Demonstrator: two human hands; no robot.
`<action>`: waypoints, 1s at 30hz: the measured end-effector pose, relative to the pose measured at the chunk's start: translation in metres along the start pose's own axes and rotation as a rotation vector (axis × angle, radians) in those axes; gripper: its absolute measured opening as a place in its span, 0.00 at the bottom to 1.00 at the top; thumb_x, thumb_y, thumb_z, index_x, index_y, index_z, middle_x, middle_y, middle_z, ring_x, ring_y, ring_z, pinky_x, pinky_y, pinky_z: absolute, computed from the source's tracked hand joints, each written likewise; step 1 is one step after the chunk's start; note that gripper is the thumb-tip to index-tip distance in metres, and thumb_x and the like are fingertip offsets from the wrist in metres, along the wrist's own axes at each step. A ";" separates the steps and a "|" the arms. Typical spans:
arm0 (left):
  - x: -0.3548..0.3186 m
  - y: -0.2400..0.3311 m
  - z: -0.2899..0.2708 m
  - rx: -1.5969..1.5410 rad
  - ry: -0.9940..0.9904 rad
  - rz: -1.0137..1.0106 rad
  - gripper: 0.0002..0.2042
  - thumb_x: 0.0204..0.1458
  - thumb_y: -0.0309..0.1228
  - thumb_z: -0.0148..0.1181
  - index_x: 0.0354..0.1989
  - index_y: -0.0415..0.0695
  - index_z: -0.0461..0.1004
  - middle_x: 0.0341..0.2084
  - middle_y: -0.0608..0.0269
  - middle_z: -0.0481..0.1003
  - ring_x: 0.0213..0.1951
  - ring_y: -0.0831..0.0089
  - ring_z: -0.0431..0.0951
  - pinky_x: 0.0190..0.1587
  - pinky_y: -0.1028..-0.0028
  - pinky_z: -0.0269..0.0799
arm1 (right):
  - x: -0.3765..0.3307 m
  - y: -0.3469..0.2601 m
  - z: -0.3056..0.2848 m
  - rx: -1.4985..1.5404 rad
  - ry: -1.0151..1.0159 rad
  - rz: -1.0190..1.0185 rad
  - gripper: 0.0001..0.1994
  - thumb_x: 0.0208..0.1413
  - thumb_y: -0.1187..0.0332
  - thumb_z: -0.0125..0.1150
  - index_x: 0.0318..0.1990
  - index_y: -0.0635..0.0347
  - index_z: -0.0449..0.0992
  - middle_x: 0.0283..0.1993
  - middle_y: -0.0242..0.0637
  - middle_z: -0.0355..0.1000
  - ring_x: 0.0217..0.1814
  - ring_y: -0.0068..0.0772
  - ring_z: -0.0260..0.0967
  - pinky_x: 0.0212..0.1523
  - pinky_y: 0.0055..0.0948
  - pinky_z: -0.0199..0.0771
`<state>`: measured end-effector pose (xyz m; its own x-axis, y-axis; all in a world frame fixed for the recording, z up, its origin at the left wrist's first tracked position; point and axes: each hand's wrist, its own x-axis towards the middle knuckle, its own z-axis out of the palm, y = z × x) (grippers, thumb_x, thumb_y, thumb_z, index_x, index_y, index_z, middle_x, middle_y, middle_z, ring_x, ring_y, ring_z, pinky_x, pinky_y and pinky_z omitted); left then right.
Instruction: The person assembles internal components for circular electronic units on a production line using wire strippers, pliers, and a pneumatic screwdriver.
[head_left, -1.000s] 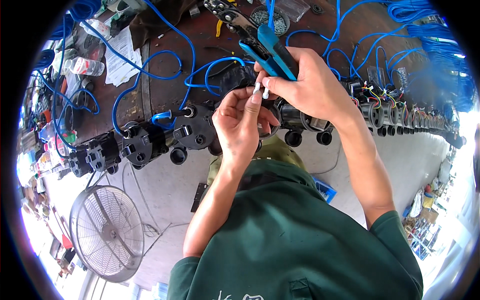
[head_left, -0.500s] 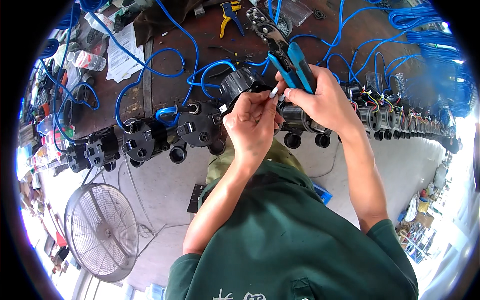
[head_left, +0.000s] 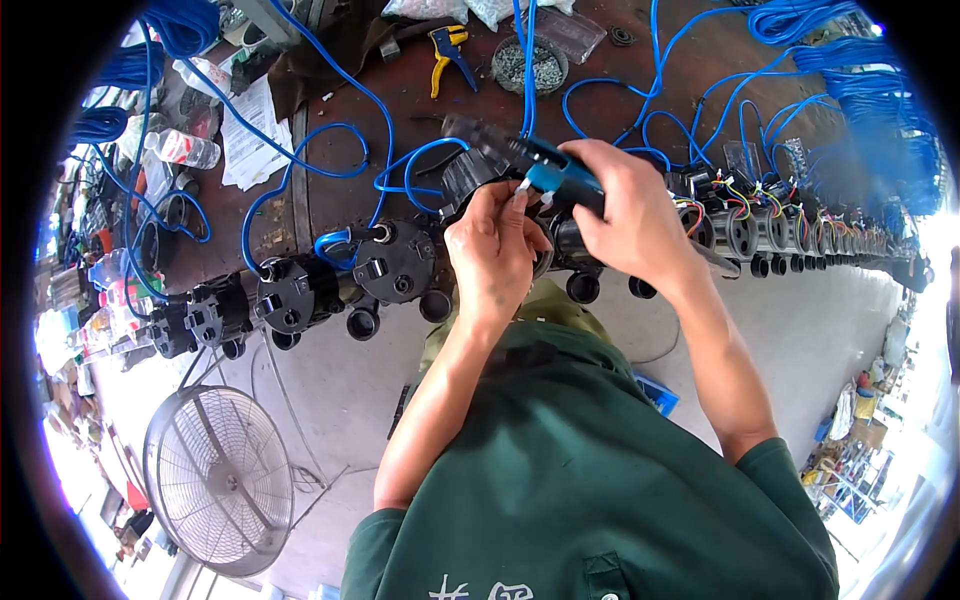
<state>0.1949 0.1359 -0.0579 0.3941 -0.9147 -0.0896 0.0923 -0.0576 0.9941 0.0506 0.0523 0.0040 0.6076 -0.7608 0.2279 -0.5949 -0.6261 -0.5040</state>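
Observation:
My left hand (head_left: 494,250) is closed, its thumb and fingers pinching a small white connector cap (head_left: 521,188) in front of a black ribbed housing (head_left: 466,184). Any wire inside the cap is too small to make out. My right hand (head_left: 635,215) grips crimping pliers (head_left: 550,172) with teal and black handles; their dark head, smeared by motion, points left above my left fingers. A blue cable (head_left: 415,150) loops into the top of the ribbed housing. Just left of my left hand sits a black round motor-like unit (head_left: 395,262) with a flat end.
More black units (head_left: 290,292) line the table's near edge on the left. Open units with coloured wires (head_left: 740,225) run along the right. Behind lie a yellow-and-blue wire stripper (head_left: 450,60) and a bowl (head_left: 508,72) of small pieces. A fan (head_left: 220,480) stands on the floor.
The pliers have swung from pointing up and away to lying nearly level, head to the left. My right fingers have left the small white pieces; my left hand still pinches one.

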 end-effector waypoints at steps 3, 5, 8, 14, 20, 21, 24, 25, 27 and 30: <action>0.000 -0.009 -0.002 -0.130 -0.045 0.031 0.06 0.68 0.20 0.50 0.44 0.33 0.75 0.23 0.59 0.82 0.22 0.78 0.80 0.25 0.78 0.73 | -0.011 -0.006 0.008 -0.145 -0.008 -0.003 0.31 0.38 0.79 0.68 0.57 0.64 0.72 0.49 0.47 0.74 0.55 0.56 0.72 0.56 0.47 0.72; -0.001 -0.009 0.000 -0.184 -0.034 0.062 0.07 0.67 0.17 0.49 0.45 0.33 0.74 0.25 0.59 0.83 0.23 0.78 0.81 0.27 0.77 0.74 | -0.016 -0.008 0.013 -0.200 0.024 -0.013 0.32 0.38 0.79 0.69 0.57 0.64 0.72 0.49 0.45 0.73 0.55 0.53 0.71 0.56 0.47 0.69; -0.003 -0.008 0.001 -0.175 -0.035 0.073 0.09 0.65 0.14 0.46 0.47 0.32 0.74 0.27 0.57 0.83 0.26 0.76 0.83 0.29 0.76 0.78 | -0.022 -0.007 0.017 -0.221 0.059 -0.014 0.32 0.38 0.79 0.69 0.58 0.64 0.71 0.48 0.44 0.73 0.54 0.51 0.70 0.54 0.46 0.68; -0.004 -0.004 0.002 -0.104 -0.083 0.160 0.11 0.64 0.14 0.45 0.48 0.31 0.74 0.28 0.55 0.83 0.28 0.73 0.84 0.30 0.75 0.80 | -0.026 0.000 0.019 -0.212 0.100 -0.043 0.31 0.38 0.81 0.67 0.57 0.63 0.72 0.47 0.43 0.74 0.52 0.50 0.72 0.53 0.45 0.70; -0.008 -0.009 0.006 -0.278 -0.064 0.136 0.10 0.66 0.13 0.41 0.45 0.31 0.71 0.27 0.53 0.83 0.27 0.72 0.84 0.31 0.75 0.80 | -0.021 0.004 0.007 -0.278 0.091 -0.125 0.29 0.38 0.75 0.72 0.53 0.64 0.73 0.44 0.41 0.73 0.51 0.45 0.73 0.53 0.40 0.72; -0.009 -0.011 0.005 -0.272 -0.060 0.129 0.10 0.66 0.13 0.40 0.45 0.32 0.71 0.27 0.53 0.83 0.27 0.72 0.84 0.31 0.75 0.80 | -0.021 0.004 0.005 -0.279 0.082 -0.129 0.29 0.38 0.75 0.72 0.53 0.64 0.73 0.44 0.41 0.74 0.51 0.45 0.73 0.53 0.40 0.73; -0.009 -0.009 0.006 -0.253 -0.077 0.120 0.09 0.68 0.15 0.41 0.44 0.32 0.71 0.27 0.53 0.83 0.27 0.72 0.84 0.31 0.76 0.80 | -0.025 0.003 0.004 -0.246 0.065 -0.103 0.32 0.35 0.80 0.70 0.55 0.61 0.73 0.46 0.41 0.74 0.51 0.48 0.73 0.52 0.44 0.71; -0.009 -0.006 0.007 -0.245 -0.077 0.122 0.09 0.68 0.15 0.41 0.44 0.32 0.71 0.27 0.53 0.83 0.27 0.73 0.84 0.31 0.76 0.80 | -0.026 0.003 0.005 -0.252 0.072 -0.102 0.32 0.35 0.80 0.71 0.54 0.61 0.73 0.46 0.40 0.74 0.51 0.47 0.73 0.51 0.44 0.72; -0.010 -0.004 0.008 -0.256 -0.065 0.115 0.09 0.68 0.15 0.42 0.44 0.33 0.71 0.27 0.54 0.83 0.27 0.73 0.84 0.31 0.76 0.79 | -0.026 0.002 0.007 -0.265 0.087 -0.101 0.31 0.34 0.79 0.71 0.54 0.61 0.74 0.45 0.40 0.74 0.50 0.47 0.73 0.50 0.44 0.72; -0.011 -0.005 0.009 -0.273 -0.057 0.103 0.08 0.68 0.15 0.43 0.44 0.33 0.71 0.27 0.54 0.83 0.27 0.74 0.84 0.31 0.77 0.79 | -0.025 0.002 0.006 -0.302 0.112 -0.125 0.19 0.45 0.75 0.69 0.48 0.62 0.76 0.40 0.39 0.76 0.45 0.43 0.75 0.47 0.40 0.76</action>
<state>0.1821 0.1428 -0.0612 0.3632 -0.9315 0.0216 0.3002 0.1389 0.9437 0.0373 0.0706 -0.0074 0.6341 -0.6784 0.3711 -0.6583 -0.7254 -0.2011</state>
